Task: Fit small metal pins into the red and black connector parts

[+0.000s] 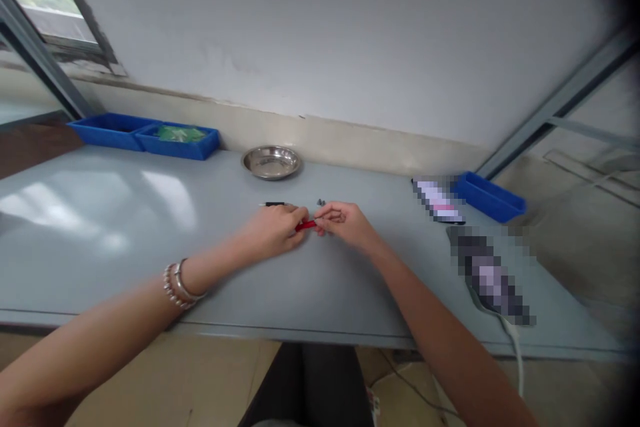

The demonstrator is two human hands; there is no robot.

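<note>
Both hands meet on one small red piece (pixel 305 225), which lies on the grey table (pixel 125 240) just in front of the steel bowl (pixel 271 162). Fingers of the left hand (pixel 274 230) pinch its left end, and fingers of the right hand (pixel 345 221) close on its right end; its long axis runs left to right between them. It is perhaps a pen part, too small to tell.

Nearer to the bowl, beside the left hand, lies a thin black stick (pixel 274 204); a tiny dark bit (pixel 321 201) lies beside the right hand. The bowl seems empty. Left of it, one blue tray (pixel 180 141) holds green things (pixel 179 133); the next blue tray (pixel 107 130) shows nothing inside.
</note>
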